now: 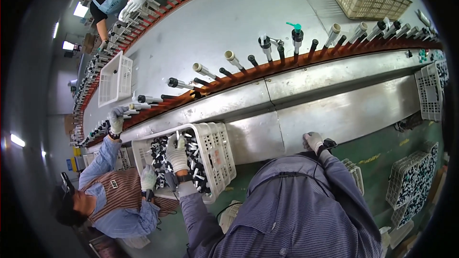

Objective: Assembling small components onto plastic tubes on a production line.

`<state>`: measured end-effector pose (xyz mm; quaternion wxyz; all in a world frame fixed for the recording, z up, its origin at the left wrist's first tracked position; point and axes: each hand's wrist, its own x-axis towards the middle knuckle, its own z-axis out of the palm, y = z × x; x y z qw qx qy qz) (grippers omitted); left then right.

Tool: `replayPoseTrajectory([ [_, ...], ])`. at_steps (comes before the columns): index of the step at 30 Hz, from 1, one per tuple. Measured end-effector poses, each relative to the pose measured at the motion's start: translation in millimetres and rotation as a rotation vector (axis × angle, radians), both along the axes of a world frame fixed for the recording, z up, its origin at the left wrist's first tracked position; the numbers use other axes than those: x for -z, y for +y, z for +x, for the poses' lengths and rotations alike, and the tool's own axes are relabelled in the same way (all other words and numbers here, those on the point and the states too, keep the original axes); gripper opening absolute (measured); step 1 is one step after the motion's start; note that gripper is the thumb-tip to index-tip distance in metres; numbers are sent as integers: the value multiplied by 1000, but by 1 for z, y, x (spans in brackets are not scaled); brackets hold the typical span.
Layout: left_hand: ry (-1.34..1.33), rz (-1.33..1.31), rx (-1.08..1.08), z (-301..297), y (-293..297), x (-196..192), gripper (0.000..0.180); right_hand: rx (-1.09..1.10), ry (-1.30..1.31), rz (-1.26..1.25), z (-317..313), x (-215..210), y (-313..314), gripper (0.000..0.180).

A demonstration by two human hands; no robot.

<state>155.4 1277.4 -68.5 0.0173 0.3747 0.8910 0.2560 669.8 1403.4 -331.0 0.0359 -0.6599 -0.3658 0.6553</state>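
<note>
My left hand [177,156], in a white glove, is down in a white plastic basket [217,157] full of small black-and-white pump heads [196,165]. Its fingers are closed around a small piece with a white stem, most of which they hide. My right hand [313,142], also gloved, rests at the front edge of the metal counter [334,114]. Those fingers are curled, and nothing shows in them. Beyond the counter, a curved line of upright pegs carries several bottle-like tubes [203,70], some topped with black pump heads, one with a green pump head [297,36].
At my left a co-worker has one gloved hand [116,119] at the pegs and another [148,178] at the basket's rim. More people stand at the far line. White crates [114,79] and a beige crate [363,0] sit on the tabletop; filled crates [411,181] stand right.
</note>
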Motion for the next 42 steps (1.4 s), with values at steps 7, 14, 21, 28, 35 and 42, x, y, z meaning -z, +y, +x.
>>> replayPoseTrajectory([
  [7, -858, 312, 136, 132, 67, -33, 19, -301, 14, 739, -33, -105, 36, 30],
  [14, -1536, 188, 212, 261, 138, -11, 26, -548, 190, 1304, -61, -283, 67, 50],
  [21, -1618, 127, 305, 316, 173, -13, 24, -380, 90, 1314, -48, -294, 76, 48],
  [28, -955, 122, 771, 324, 200, -37, 35, -36, 84, 1138, -41, -301, 92, 42],
  [35, -1250, 166, 697, 340, 224, -59, 35, -204, -24, 1292, -47, -323, 118, 45],
  [42, -1156, 240, 672, 309, 233, -75, 27, -136, 212, 1214, -71, -335, 121, 54],
])
